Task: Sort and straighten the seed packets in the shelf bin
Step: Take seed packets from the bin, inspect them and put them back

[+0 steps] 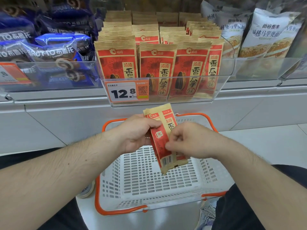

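Holding a small stack of red-and-tan seed packets (163, 138) between them, the person's two hands meet above a white slotted basket (149, 183) with orange rims and handles. The left hand (137, 133) has its fingers curled round the stack's left edge, thumb across the front of the upper packets; the right hand (187, 140) pinches the right edge of the front packet with curled fingertips, so both hands are closed on the packets. The stack stands roughly upright, tilted slightly, with its top fanned so that at least two packet tops show and a barcode visible at the lower end of the front one. How many packets the stack contains cannot be told. Beyond the hands, on the far side of the basket, a clear plastic shelf bin (222, 83) hangs on the grey shelf edge and holds several rows of matching seed packets (157, 63) standing upright, their faces toward the viewer; the rightmost front packet leans sideways. A price tag (123, 92) reading 12.8, with a QR code beside it, is fixed to the bin's front at lower left. To the left of the bin, a neighbouring clear bin holds blue wrapped bread rolls (56, 52); to the right, another holds white bags (270, 34) printed with dark characters. The basket rests near the person's dark-trousered legs on a pale floor.
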`<action>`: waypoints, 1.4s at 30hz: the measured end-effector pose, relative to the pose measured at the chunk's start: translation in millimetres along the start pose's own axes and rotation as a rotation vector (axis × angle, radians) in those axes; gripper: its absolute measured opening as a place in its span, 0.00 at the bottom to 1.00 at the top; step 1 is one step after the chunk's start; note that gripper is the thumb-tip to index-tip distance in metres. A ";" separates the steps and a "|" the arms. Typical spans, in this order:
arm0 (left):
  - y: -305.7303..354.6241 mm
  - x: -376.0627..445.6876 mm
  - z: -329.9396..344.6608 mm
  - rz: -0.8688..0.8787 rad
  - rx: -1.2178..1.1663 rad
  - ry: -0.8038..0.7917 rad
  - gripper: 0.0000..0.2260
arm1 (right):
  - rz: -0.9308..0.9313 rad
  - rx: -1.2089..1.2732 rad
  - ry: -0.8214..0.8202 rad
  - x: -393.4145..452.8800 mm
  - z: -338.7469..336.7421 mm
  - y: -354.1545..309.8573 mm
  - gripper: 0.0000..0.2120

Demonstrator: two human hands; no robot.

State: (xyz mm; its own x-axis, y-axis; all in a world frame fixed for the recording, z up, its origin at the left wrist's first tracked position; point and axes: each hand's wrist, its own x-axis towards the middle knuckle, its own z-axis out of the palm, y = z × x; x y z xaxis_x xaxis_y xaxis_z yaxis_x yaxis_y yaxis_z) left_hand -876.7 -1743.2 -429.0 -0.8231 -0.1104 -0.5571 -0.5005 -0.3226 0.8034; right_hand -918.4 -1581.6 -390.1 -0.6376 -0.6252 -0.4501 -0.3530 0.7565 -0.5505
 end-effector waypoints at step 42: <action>10.9 -9.8 -6.5 -0.097 -0.020 -0.218 0.18 | 0.095 0.656 -0.065 -1.1 -23.3 27.6 0.09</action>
State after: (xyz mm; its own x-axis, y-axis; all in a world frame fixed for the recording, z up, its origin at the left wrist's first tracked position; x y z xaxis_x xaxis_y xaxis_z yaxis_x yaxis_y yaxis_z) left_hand -872.4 -1751.8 -416.2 -0.8112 0.1272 -0.5708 -0.5762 -0.3406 0.7429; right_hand -943.4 -1555.5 -388.4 -0.5955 -0.5876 -0.5479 0.2058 0.5477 -0.8110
